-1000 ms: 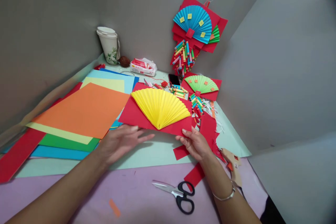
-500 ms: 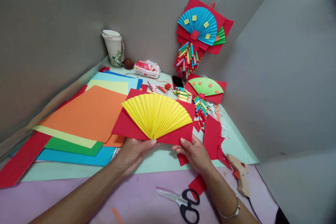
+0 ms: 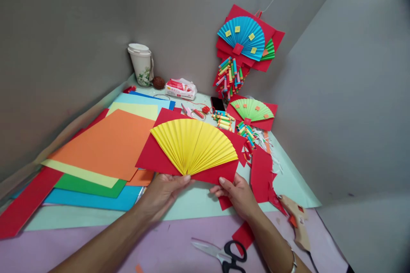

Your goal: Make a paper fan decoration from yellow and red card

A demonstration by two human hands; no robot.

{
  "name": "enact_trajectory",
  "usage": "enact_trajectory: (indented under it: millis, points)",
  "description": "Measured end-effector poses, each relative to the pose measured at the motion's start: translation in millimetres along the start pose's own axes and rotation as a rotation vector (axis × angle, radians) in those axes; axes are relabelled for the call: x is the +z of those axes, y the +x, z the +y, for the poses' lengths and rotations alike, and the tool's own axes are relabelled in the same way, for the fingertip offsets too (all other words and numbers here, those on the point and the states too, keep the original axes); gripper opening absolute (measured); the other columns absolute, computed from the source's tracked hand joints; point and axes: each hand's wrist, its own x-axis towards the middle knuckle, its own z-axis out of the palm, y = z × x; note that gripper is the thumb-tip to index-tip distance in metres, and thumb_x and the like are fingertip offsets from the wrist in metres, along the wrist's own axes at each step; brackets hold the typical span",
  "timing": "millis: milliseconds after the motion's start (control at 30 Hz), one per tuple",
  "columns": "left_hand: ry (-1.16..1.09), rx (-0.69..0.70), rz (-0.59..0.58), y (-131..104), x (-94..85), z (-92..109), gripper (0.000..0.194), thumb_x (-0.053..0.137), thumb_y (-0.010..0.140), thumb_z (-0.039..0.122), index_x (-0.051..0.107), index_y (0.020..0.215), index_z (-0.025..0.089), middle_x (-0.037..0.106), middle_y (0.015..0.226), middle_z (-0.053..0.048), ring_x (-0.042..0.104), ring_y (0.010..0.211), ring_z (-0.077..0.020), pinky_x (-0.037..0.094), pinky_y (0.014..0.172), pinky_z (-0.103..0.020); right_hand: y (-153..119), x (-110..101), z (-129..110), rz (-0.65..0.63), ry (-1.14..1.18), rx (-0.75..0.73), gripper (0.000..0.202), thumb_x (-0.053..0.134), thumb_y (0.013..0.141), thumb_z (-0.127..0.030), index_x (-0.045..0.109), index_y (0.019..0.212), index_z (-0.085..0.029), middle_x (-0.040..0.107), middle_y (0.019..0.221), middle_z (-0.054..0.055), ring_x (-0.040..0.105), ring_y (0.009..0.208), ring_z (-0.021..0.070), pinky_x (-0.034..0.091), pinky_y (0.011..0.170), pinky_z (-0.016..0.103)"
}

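A red card with a pleated yellow paper fan lying over it is held up in front of me, above the table. My left hand pinches the lower edge, its thumb at the fan's gathered base. Farther right, my right hand grips the card's bottom corner between thumb and fingers. Below the hands, black-handled scissors lie on the purple surface beside a small red paper piece. A beige glue gun rests right of my right forearm.
Coloured paper sheets are piled at left. Behind stand a lidded cup and a tissue pack. A phone, paper rolls and a green fan piece lie at right, under a hanging blue fan decoration. Red scraps lie nearby.
The view has tilted up slightly, so most things sit lower in the picture. Both hands keep their hold on the red card with the yellow fan, which is angled a little differently.
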Motion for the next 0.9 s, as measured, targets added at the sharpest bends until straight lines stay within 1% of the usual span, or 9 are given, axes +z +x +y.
enact_trajectory:
  millis: [167,267,400,500,567,667,733,833,900]
  points:
    - [-0.006,-0.012,-0.026,0.8,-4.3,-2.5,0.015,0.082,0.072,0.026,0.080,0.071,0.011,0.080,0.077,-0.012,0.073,0.079,-0.0216,0.055,0.085,-0.029,-0.1,-0.4,1.2,0.004,-0.013,-0.004,0.041,0.075,0.077,-0.050,0.058,0.093,-0.017,0.076,0.072,0.009,0.072,0.063,0.0187,0.056,0.063,0.027]
    - [-0.003,-0.037,-0.034,0.2,-4.6,-2.5,0.017,0.081,0.073,0.027,0.080,0.072,0.011,0.079,0.075,-0.013,0.073,0.073,-0.0213,0.056,0.077,-0.029,-0.3,0.1,0.7,0.006,-0.016,-0.003,0.041,0.075,0.077,-0.050,0.058,0.093,-0.016,0.076,0.073,0.009,0.072,0.063,0.0187,0.056,0.062,0.027]
    - [-0.003,-0.047,-0.021,-2.2,-0.1,0.6,0.020,0.083,0.070,0.029,0.079,0.068,0.010,0.078,0.071,-0.012,0.071,0.065,-0.0198,0.055,0.066,-0.027,-0.1,-1.2,1.9,-0.020,-0.016,-0.005,0.039,0.073,0.080,-0.048,0.058,0.095,-0.016,0.077,0.075,0.009,0.072,0.064,0.0177,0.055,0.063,0.026]
    - [-0.006,-0.017,-0.015,-4.3,3.7,3.3,0.022,0.085,0.068,0.030,0.077,0.064,0.009,0.077,0.068,-0.012,0.070,0.063,-0.0193,0.054,0.062,-0.026,1.3,-3.6,4.5,-0.041,-0.020,-0.003,0.038,0.072,0.082,-0.047,0.057,0.096,-0.015,0.077,0.075,0.009,0.071,0.062,0.0160,0.055,0.062,0.025]
    - [0.002,-0.007,-0.009,-5.5,5.4,4.7,0.022,0.085,0.067,0.030,0.077,0.065,0.009,0.077,0.067,-0.012,0.070,0.062,-0.0197,0.054,0.062,-0.027,2.3,-4.9,5.7,-0.050,-0.013,0.002,0.038,0.072,0.082,-0.046,0.057,0.096,-0.015,0.077,0.075,0.009,0.070,0.061,0.0151,0.054,0.061,0.024]
    - [0.028,0.001,-0.015,-6.7,5.9,5.6,0.019,0.084,0.070,0.028,0.079,0.075,0.010,0.079,0.076,-0.014,0.072,0.068,-0.0232,0.055,0.068,-0.032,3.0,-5.1,4.8,-0.050,0.018,0.013,0.037,0.074,0.081,-0.044,0.056,0.094,-0.015,0.076,0.073,0.009,0.069,0.058,0.0140,0.054,0.059,0.022]
    - [0.024,0.035,-0.048,-6.6,5.1,5.2,0.017,0.081,0.073,0.025,0.079,0.082,0.011,0.080,0.087,-0.015,0.073,0.080,-0.0262,0.055,0.077,-0.035,2.9,-4.7,3.0,-0.044,0.042,0.021,0.037,0.076,0.079,-0.043,0.056,0.093,-0.015,0.076,0.071,0.009,0.069,0.057,0.0137,0.053,0.057,0.021]
    - [-0.048,0.120,-0.119,-4.4,3.0,3.7,0.015,0.074,0.080,0.020,0.079,0.091,0.012,0.077,0.105,-0.014,0.070,0.102,-0.0284,0.052,0.091,-0.037,2.8,-4.7,0.7,-0.054,0.070,0.030,0.036,0.076,0.078,-0.041,0.057,0.091,-0.015,0.076,0.069,0.010,0.068,0.055,0.0136,0.053,0.055,0.020]
    - [-0.112,0.158,-0.128,-2.1,1.6,3.1,0.015,0.071,0.082,0.018,0.078,0.095,0.013,0.075,0.112,-0.013,0.067,0.109,-0.0283,0.051,0.095,-0.038,2.9,-5.6,0.1,-0.065,0.079,0.028,0.034,0.076,0.078,-0.041,0.057,0.091,-0.015,0.076,0.069,0.010,0.068,0.055,0.0136,0.052,0.054,0.020]
